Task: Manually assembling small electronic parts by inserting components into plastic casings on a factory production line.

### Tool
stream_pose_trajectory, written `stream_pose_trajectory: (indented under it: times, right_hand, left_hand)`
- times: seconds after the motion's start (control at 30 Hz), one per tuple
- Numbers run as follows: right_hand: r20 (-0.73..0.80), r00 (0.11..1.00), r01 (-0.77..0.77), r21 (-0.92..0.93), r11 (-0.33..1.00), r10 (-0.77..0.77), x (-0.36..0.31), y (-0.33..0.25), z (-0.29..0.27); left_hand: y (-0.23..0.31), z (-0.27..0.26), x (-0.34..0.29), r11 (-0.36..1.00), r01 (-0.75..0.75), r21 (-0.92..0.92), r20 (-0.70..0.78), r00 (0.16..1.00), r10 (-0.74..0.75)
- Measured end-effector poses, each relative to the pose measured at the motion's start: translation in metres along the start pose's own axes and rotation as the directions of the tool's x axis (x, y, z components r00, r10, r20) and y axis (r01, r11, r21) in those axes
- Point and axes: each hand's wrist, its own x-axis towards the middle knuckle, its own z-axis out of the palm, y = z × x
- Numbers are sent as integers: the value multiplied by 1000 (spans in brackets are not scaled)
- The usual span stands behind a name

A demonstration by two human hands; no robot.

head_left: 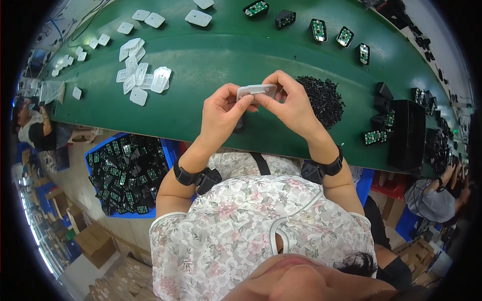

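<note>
Above the green table (201,113) I hold a white plastic cover (257,90) between both hands. My left hand (221,108) pinches its left end, and my right hand (290,103) grips the right end, with both thumbs against its near side. Anything small between the thumbs is too hidden to make out. Below my hands, a dark object (238,124) is partly covered by my left hand. Just right of my right hand lies a heap of small black parts (324,100). Left of my hands is a loose pile of white and translucent covers (143,78).
Along the far side stand white covers (198,18) and black housings with green circuit boards (318,30). A large black box (405,133) is at the right. A blue crate (128,175) full of circuit-board housings stands beside me on the left. Other people (434,198) sit at both ends.
</note>
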Motion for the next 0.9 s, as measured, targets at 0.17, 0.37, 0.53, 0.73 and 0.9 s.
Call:
stream_pose_trajectory:
  times: [0.17,0.37,0.53,0.73,0.9]
  right_hand:
    - [113,993,25,118,993,-39,11,2,1]
    - [352,930,-182,196,964,104,42,-11,25]
    - [477,872,-247,239,939,108,67,-8,40]
    - [97,874,449,-534,716,-476,169,33,-10]
    - [310,875,452,-800,394,-373,228,36,-31]
  left_hand:
    - [9,-7,-12,994,73,84,-31,997,-71]
    - [-1,-28,-27,972,-45,-231,-222,975,-8]
    - [-20,-62,-13,977,-49,-207,-367,930,-31]
    - [-24,-109,29,947,172,271,-434,900,-39]
    - [-27,-116,67,525,96,846,-279,918,282]
